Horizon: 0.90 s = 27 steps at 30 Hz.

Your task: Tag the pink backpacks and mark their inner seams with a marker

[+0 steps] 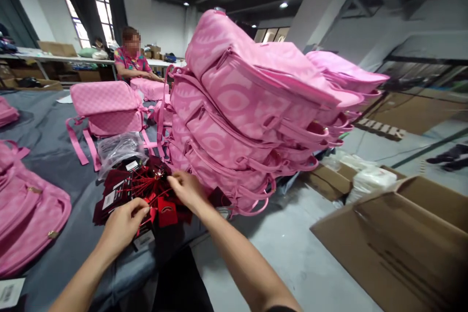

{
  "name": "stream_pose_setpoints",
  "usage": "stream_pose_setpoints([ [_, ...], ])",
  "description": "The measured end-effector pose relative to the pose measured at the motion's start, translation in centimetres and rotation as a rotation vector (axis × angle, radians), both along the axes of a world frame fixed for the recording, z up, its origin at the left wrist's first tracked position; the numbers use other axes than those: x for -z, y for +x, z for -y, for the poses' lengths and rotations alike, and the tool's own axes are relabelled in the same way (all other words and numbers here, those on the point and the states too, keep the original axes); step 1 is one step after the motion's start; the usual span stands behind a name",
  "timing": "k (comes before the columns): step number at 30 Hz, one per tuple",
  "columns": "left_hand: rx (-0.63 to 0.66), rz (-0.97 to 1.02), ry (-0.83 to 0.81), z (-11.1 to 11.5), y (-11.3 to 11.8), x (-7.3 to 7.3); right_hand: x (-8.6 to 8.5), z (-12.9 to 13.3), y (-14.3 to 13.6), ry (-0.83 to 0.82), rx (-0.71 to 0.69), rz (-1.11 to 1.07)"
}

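Observation:
A heap of dark red and black hang tags (113, 195) with red strings (141, 185) lies fanned out on the table in front of me. My left hand (124, 222) pinches a red string at the near side of the heap. On the right, my right hand (187, 191) has thumb and forefinger closed on a red string near the bunched ends. A bright red tag (167, 211) lies between the hands. Just behind, a stack of pink backpacks (234, 102) rises high, and a clear plastic bag (122, 148) lies beside the tags.
Another pink backpack (106, 107) lies farther back, and one more (32, 209) is at the left. Across the table a person (132, 58) handles pink bags. Open cardboard boxes (383, 243) stand on the floor at the right.

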<state>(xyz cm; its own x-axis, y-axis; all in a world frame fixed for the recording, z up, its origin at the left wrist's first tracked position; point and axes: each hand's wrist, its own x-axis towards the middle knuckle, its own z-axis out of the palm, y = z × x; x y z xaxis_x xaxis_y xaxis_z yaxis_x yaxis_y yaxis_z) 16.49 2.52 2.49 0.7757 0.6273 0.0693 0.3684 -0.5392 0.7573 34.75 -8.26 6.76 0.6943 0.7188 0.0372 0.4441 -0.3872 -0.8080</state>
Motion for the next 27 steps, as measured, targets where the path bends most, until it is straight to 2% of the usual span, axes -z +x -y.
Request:
stream_pose_setpoints([
  [1,0.052,0.033,0.011,0.2,0.8,-0.8,-1.3,2.4,0.7,0.037,0.064,0.088],
  [2,0.111,0.063,0.031,0.6,1.7,-1.6,-2.5,4.7,1.6,0.061,0.158,0.268],
  [4,0.198,0.157,0.097,1.4,4.2,-2.9,-4.6,8.6,3.6,-0.046,0.408,0.589],
  [6,0.245,0.254,0.168,2.4,7.1,-4.0,-5.9,11.2,5.5,-0.224,0.471,0.771],
  [7,0.256,0.278,0.197,3.0,8.5,-4.5,-6.2,12.1,6.3,-0.278,0.450,0.805],
  [9,0.266,0.287,0.258,4.0,11.2,-5.4,-6.0,13.2,7.4,-0.228,0.380,0.792],
  [12,0.250,0.276,0.358,5.2,13.9,-6.5,-4.7,14.4,8.2,0.087,0.313,0.664],
  [14,0.243,0.259,0.410,5.5,14.8,-7.0,-3.5,14.9,8.5,0.255,0.268,0.547],
  [17,0.266,0.255,0.443,5.6,15.4,-7.2,-2.1,15.2,9.1,0.354,0.236,0.403],
  [21,0.369,0.339,0.343,5.9,16.5,-7.1,-1.6,15.2,9.7,0.381,0.215,0.306],
  [24,0.504,0.363,0.152,6.5,18.4,-7.5,-2.2,15.3,9.7,0.431,0.211,0.220],
  [27,0.657,0.318,-0.024,6.9,20.0,-8.2,-3.3,15.7,9.4,0.551,0.293,0.148],
])
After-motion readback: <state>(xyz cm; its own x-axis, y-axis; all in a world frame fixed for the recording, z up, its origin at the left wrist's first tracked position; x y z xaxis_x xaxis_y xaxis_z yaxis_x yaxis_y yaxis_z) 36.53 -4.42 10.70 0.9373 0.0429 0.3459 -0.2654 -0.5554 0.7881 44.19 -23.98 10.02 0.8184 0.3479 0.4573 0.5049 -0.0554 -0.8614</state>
